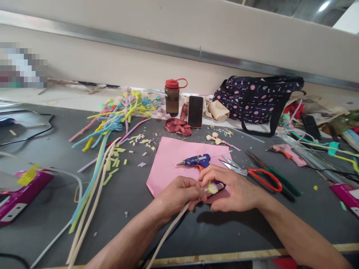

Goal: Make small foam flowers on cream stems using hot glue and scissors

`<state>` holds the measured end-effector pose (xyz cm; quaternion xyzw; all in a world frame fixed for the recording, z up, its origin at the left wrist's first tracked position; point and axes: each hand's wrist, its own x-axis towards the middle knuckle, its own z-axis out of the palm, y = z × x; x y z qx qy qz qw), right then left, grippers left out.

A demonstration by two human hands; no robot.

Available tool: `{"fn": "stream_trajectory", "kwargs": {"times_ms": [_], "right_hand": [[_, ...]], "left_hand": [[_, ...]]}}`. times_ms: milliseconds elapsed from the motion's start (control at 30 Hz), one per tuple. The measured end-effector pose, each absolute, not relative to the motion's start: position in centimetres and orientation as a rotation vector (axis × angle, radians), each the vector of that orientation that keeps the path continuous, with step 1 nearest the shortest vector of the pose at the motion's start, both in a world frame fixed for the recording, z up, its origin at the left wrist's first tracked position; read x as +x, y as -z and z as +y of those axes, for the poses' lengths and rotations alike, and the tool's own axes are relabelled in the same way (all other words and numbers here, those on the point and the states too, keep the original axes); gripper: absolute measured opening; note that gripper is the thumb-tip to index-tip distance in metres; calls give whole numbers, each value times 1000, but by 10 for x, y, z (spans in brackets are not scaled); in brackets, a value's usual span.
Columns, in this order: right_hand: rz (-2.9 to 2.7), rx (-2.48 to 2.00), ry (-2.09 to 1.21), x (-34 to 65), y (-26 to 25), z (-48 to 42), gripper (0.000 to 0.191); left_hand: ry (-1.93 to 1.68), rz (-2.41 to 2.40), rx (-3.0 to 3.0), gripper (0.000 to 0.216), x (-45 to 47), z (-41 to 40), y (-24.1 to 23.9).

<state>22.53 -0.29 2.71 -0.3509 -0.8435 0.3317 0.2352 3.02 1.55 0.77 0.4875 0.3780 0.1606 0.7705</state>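
My left hand (179,193) is closed, its thumb and fingertips pinching a cream chenille stem (173,228) that trails down past the table's front edge. Against it, my right hand (237,188) curls its fingers around a small yellow and pale chenille bud (213,188). Where the bud meets the stem is hidden by my fingers. Just beyond them, a blue glue gun (196,160) lies on a pink sheet (168,160), nozzle to the left. Red-handled scissors (252,173) rest right of the sheet, partly over green-handled pliers (280,179).
Cut chenille pieces (113,164) and long chenille stems (92,194) lie to the left, with finished chenille flowers (134,102) behind. A bottle (172,99), phone (195,112) and dark patterned bag (258,101) line the back. A pink glue gun (290,154) lies right.
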Motion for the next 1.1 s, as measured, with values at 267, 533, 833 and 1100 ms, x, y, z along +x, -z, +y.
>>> {"fn": "stream_trajectory", "kwargs": {"times_ms": [267, 533, 833, 1100], "right_hand": [[-2312, -974, -917, 223, -27, -3, 34], [-2231, -982, -907, 226, -22, -2, 42], [-2246, -913, -906, 225, -22, -1, 33], [-2238, -930, -904, 225, -21, -2, 32]], "left_hand": [[-380, 809, 1041, 20, 32, 14, -11], [-405, 791, 1018, 19, 31, 14, -10], [-415, 769, 1013, 20, 30, 15, -5], [-427, 768, 1010, 20, 30, 16, -6]]}}
